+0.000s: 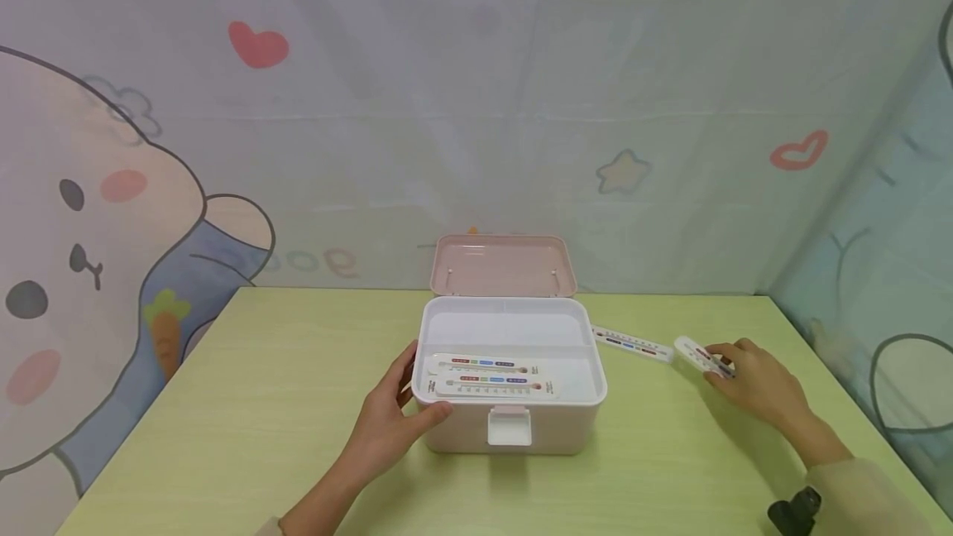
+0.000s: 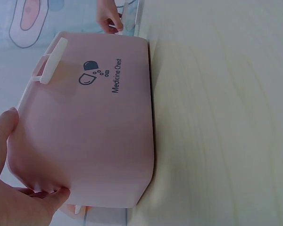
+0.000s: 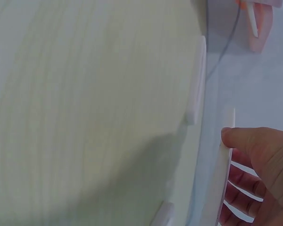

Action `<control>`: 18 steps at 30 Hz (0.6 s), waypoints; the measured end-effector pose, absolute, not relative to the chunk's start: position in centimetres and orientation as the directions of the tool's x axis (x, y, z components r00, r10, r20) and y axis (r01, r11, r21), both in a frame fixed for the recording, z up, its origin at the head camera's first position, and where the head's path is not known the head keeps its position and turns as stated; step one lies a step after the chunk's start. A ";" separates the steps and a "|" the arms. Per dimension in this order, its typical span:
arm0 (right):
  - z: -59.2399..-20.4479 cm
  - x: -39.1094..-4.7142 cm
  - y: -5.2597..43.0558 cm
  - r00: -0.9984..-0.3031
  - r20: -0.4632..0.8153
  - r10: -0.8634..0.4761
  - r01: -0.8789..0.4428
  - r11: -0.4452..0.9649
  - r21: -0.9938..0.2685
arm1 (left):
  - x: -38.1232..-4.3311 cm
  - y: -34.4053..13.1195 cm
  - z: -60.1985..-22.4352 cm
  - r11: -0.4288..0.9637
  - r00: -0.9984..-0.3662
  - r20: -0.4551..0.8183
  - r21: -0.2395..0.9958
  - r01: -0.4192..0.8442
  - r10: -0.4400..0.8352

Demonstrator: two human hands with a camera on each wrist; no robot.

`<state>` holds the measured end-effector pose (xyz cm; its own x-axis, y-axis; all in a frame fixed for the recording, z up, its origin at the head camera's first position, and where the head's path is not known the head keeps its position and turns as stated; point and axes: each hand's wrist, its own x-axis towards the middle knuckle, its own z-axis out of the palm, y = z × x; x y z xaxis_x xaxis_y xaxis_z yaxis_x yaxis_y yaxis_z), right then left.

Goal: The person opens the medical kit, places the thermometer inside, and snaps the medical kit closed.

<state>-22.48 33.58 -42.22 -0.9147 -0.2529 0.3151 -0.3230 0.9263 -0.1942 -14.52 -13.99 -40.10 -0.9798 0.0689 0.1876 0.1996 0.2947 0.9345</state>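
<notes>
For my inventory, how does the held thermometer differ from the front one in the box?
The right grip pinches the held thermometer outside the box; the front thermometer lies inside. In the head view, the held thermometer slants; the front thermometer runs nearly straight across. The right grip partly hides the held thermometer; no hand covers the front thermometer. Both are white strips with printed markings.

A wrinkled cloth (image 1: 476, 106) hangs behind the far edge of the table (image 1: 298, 370), printed, past the left edge, with a pale cartoon animal (image 1: 97, 147) whose blue top bears a carrot (image 1: 165, 336). Two red hearts (image 1: 258, 45) show above the far left corner; a star (image 1: 624, 172) and a hollow heart (image 1: 799, 163) sit toward the far right corner, and a dark curved line (image 1: 873, 383) runs beyond the right edge.
</notes>
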 end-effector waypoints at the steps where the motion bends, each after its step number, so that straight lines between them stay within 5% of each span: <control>1: -42.0 -22.6 33.5 -0.910 0.321 -0.261 -0.332 0.924 -0.190 | -14.5 -14.0 -40.1 0.292 -0.980 0.188 0.935 0.200 0.069; 18: -37.7 -23.7 31.1 -0.878 0.345 -0.332 -0.402 0.903 -0.154 | -14.6 -14.0 -40.2 0.290 -0.978 0.196 0.934 0.209 0.073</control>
<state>-23.65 31.13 -37.67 -0.8777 -0.3321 0.3455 -0.4020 0.9026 -0.1536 -14.59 -13.99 -40.21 -0.9779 0.0733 0.1958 0.2088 0.2903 0.9339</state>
